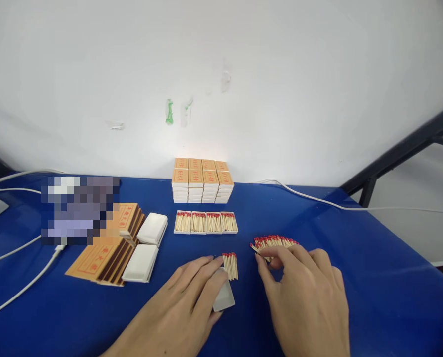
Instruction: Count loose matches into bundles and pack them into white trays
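My left hand (191,292) is closed around a small white matchbox tray (224,297), its fingers along the left side and top edge. Just past that tray lies a short row of red-tipped matches (230,266), side by side on the blue table (377,277). At the front left of a larger pile of matches (275,241), my right hand (299,287) pinches a single match (254,248) between thumb and forefinger. Part of the pile is hidden behind the right hand's fingers. Several trays filled with matches (205,222) stand in a row farther back.
Stacked finished matchboxes (202,181) stand against the white wall (281,99). To the left are flat orange matchbox sleeves (91,260), stacked white trays (141,263) and a pixelated object (80,208). White cables (318,201) cross both sides; a dark metal bar (403,153) borders the right.
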`<state>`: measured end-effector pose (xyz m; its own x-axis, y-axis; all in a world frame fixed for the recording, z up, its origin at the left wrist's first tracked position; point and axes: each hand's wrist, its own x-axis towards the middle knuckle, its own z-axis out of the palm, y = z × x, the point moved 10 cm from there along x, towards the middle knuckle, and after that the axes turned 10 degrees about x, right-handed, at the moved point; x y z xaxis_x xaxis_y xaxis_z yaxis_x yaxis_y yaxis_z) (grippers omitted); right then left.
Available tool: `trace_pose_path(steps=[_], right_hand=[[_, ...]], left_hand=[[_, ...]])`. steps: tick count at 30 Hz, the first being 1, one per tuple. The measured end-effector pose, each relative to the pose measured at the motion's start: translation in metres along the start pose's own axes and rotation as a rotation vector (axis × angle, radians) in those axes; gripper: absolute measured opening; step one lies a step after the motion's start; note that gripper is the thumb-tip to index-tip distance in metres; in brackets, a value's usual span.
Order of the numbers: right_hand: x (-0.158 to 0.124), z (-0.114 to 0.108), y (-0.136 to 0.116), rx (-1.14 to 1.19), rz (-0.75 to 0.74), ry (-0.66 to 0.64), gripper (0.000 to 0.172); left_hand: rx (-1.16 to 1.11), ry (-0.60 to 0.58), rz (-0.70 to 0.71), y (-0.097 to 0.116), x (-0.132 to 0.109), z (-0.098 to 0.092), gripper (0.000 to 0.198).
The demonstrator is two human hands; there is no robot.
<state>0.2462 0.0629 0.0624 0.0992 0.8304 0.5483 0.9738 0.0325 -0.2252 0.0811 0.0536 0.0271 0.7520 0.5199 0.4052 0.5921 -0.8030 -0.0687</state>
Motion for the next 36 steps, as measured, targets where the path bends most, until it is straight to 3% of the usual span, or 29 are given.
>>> trace_pose_path(steps=[13,36], right_hand=[[0.002,-0.001,-0.004,-0.092,-0.035,0.014,0.037],[-0.006,0.020,-0.019,0.276,0.090,-0.155,0.051]], left_hand=[[-0.008,-0.021,0.008,0.001,0.000,0.004,0.047],[-0.094,-0.048,-0.016,-0.004,0.000,0.005,0.062]])
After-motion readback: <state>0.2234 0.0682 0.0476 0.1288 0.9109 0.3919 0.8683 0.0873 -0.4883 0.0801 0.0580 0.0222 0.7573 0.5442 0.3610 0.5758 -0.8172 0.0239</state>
